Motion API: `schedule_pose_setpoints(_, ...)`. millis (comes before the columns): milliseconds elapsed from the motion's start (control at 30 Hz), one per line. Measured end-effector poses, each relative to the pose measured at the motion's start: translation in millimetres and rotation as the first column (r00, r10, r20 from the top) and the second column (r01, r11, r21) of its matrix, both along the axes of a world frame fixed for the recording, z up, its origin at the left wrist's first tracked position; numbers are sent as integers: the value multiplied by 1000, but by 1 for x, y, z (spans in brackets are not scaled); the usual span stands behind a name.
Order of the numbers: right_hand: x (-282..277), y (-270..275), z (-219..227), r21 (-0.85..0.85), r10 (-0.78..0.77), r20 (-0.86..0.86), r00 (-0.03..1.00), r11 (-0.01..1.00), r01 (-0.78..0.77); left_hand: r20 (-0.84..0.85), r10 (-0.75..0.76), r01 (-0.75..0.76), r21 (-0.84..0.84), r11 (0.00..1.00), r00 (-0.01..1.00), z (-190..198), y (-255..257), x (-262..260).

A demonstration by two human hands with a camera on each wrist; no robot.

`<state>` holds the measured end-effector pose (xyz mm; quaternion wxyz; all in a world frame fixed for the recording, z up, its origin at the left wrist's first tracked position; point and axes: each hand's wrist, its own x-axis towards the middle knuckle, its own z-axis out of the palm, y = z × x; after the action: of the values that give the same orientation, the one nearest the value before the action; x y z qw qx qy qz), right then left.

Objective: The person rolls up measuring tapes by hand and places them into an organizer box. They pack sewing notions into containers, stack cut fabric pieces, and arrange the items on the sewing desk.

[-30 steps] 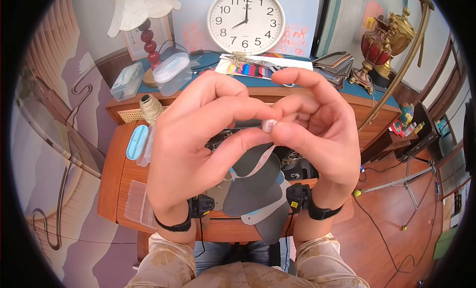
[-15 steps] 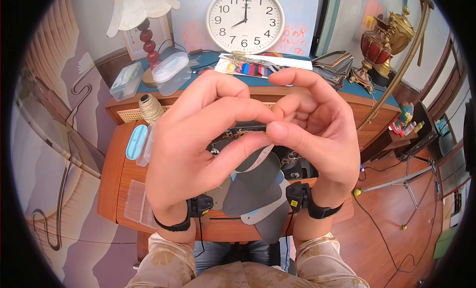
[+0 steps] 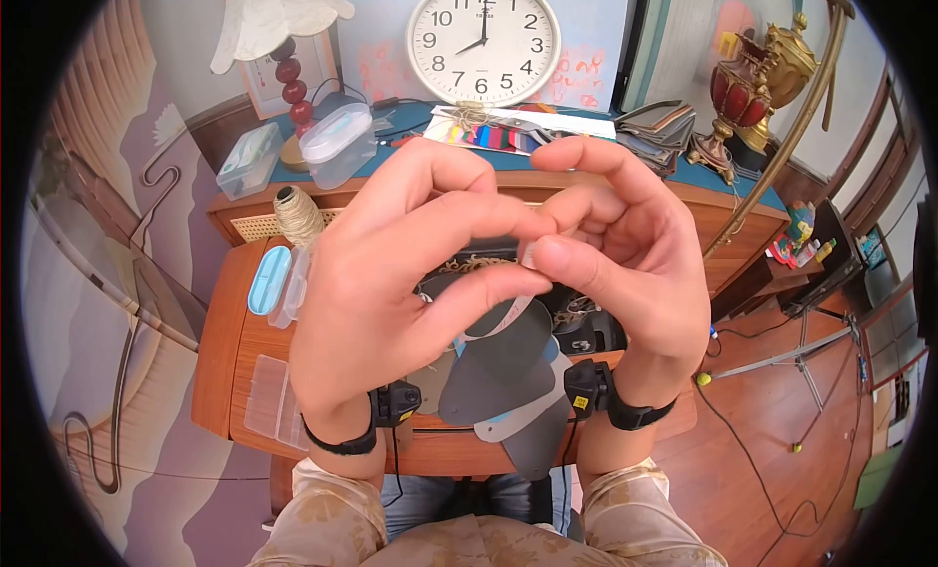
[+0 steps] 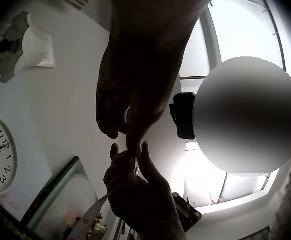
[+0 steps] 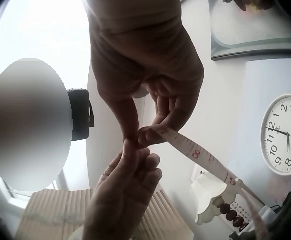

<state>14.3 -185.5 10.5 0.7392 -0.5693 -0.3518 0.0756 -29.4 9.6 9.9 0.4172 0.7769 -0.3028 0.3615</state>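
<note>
A white tape measure (image 3: 529, 254) with red numbers is bunched small between the fingertips of both hands, in front of the chest. My left hand (image 3: 376, 279) holds it from the left with curved index finger and thumb. From the other side my right hand (image 3: 640, 264) pinches it between thumb and index finger, its upper finger raised. The hands meet at their tips. A printed length of tape (image 5: 198, 154) runs down from the right fingers in the right wrist view. In the left wrist view the tape (image 4: 88, 220) hangs past the dark right hand (image 4: 140, 197).
Grey sample pieces (image 3: 498, 372) lie on the wooden desk (image 3: 230, 372) beneath the hands. A twine spool (image 3: 296, 215) and a blue case (image 3: 270, 280) stand left. Behind are a wall clock (image 3: 485, 42), a lamp (image 3: 278, 20), plastic boxes (image 3: 340, 142) and swatch books (image 3: 657, 132).
The fingertips have shifted slightly around the bunched tape. Its white printed face showed a second ago, was covered half a second ago, and now a sliver shows beside the right thumb.
</note>
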Motion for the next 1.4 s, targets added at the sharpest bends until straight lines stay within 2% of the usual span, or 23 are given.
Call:
schedule_pose_setpoints(67,-2,2,-1,88,27,-39,999,996,-23,23,0,0,-3,1000,1000,0,-1,2)
schedule_pose_setpoints(200,-3,1,1,81,29,-62,998,996,-24,56,15,-15,-5,1000,998,-2,-1,1)
schedule_pose_setpoints(267,-1,0,-2,24,14,20,1000,1000,-15,60,20,-20,13,1000,998,-2,1,1)
schedule_pose_setpoints(400,3,0,-3,-29,-1,75,997,1000,3,37,6,-6,1,1000,999,-1,-2,2)
schedule_pose_setpoints(467,1,2,-2,78,16,-24,1000,997,-14,32,12,-11,-19,1000,999,-2,-3,2)
schedule_pose_setpoints(533,-1,0,-1,76,36,-36,999,997,-33,27,17,-16,-40,999,999,-3,-2,2)
schedule_pose_setpoints(600,-1,0,-1,75,56,-48,997,996,-52,59,22,-23,9,1000,998,-3,1,2)
schedule_pose_setpoints(667,0,0,-2,9,48,18,999,999,-48,66,28,-30,29,999,997,-1,1,2)
schedule_pose_setpoints(800,4,0,-3,-18,36,37,999,999,-35,32,16,-17,23,1000,999,0,0,1)
schedule_pose_setpoints(867,3,2,-3,66,48,-20,999,997,-46,18,-2,2,-4,1000,1000,-1,-3,2)
schedule_pose_setpoints(1000,2,1,-2,87,78,-42,996,993,-74,40,5,-6,4,1000,999,-5,1,4)
schedule_pose_setpoints(1100,2,0,-3,68,64,-32,997,996,-62,66,48,-51,39,998,997,-2,1,1)
schedule_pose_setpoints(1133,5,-1,-2,13,65,11,998,998,-65,66,48,-51,39,998,997,-2,2,1)
schedule_pose_setpoints(1200,6,-2,-3,-42,68,54,996,997,-66,25,-11,9,59,998,1000,-4,4,1)
schedule_pose_setpoints(1267,5,1,-4,75,60,9,998,995,-60,51,4,-7,69,998,999,1,2,3)
schedule_pose_setpoints(1333,4,2,-4,118,44,11,999,992,-45,76,17,-23,78,997,997,2,0,4)
schedule_pose_setpoints(1400,4,3,-4,160,28,13,1000,987,-29,63,1,-2,5,1000,998,1,-1,6)
